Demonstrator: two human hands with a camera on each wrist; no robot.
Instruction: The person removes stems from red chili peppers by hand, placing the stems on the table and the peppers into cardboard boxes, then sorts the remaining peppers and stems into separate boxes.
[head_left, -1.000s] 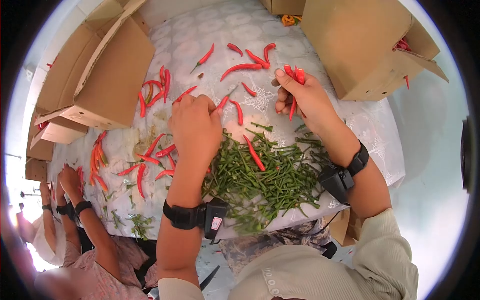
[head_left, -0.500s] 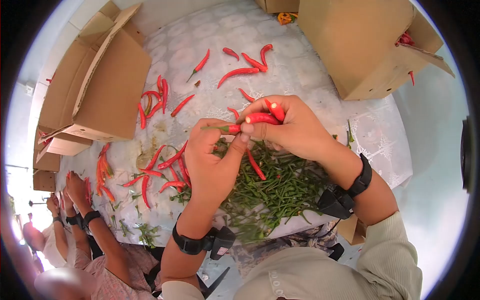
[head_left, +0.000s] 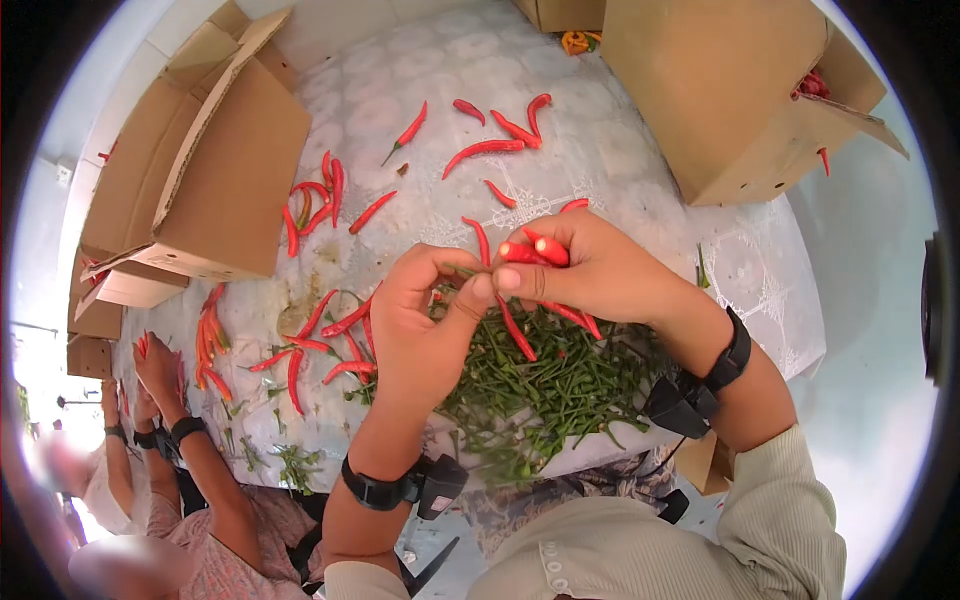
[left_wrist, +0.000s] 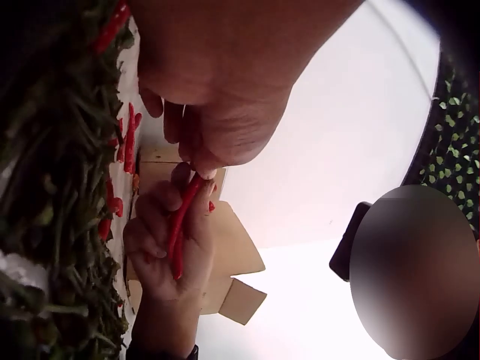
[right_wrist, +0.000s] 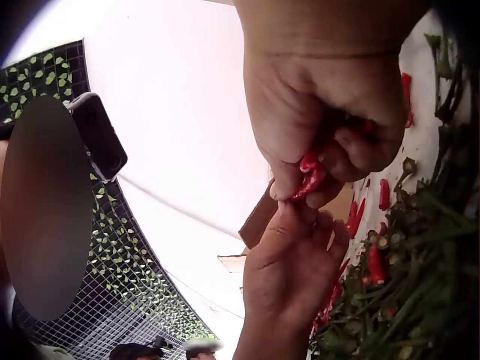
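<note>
My two hands meet over the pile of green stems (head_left: 560,395), thumb tips close together. Between thumb and forefinger my left hand (head_left: 415,325) pinches a thin green chili stem (head_left: 461,269). My right hand (head_left: 610,265) grips several red chilies (head_left: 551,250), two of them with pale cut-looking tops turned up. Their long red bodies (left_wrist: 182,225) run down across the right palm in the left wrist view. In the right wrist view, a glossy red chili (right_wrist: 309,184) shows at the right fingertips. One loose red chili (head_left: 516,330) lies on the stems.
Loose red chilies (head_left: 485,148) lie across the patterned tablecloth (head_left: 430,60), more of them left of my left arm. Open cardboard boxes stand at the left (head_left: 235,170) and right (head_left: 730,100). Other people's hands (head_left: 155,365) work at the far left edge.
My left hand has come from the chilies beyond the pile to my right hand, bringing a stemmed chili. Its red top showed between the hands half a second ago; now just green shows in the left fingers.
</note>
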